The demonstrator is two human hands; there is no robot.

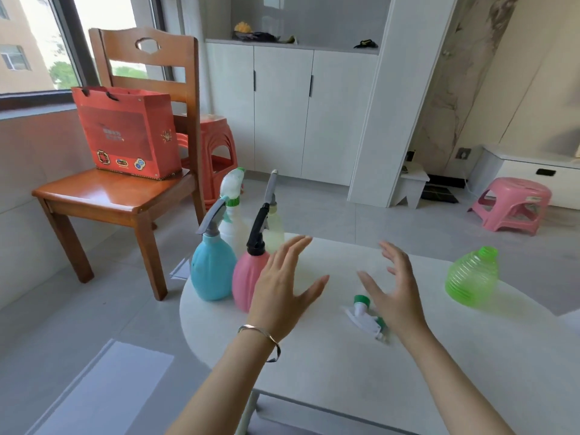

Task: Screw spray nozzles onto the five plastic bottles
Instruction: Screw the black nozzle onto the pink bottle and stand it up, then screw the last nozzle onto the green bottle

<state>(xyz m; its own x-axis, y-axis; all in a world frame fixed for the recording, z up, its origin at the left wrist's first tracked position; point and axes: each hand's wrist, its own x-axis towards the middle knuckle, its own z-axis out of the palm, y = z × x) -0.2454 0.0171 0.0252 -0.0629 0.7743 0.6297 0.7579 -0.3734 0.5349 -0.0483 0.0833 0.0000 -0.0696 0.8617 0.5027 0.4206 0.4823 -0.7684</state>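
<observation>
**Q:** Where do the finished units stand?
**A:** The blue bottle [213,271], pink bottle [248,284], white bottle [233,230] and pale yellow bottle [274,233] stand upright in a cluster at the left end of the table [345,387]. Each carries a nozzle. Grouping them there apparently keeps the work area free.

**Q:** What remains?
**A:** The green bottle [472,277], neck bare, stands well apart at the right. The loose nozzle [365,315] lies on its side, probably ready for pickup.

**Q:** Hand state?
**A:** The left hand [282,290] and right hand [395,293] are both spread wide and hold nothing. The nozzle lies just beside the right hand.
</observation>
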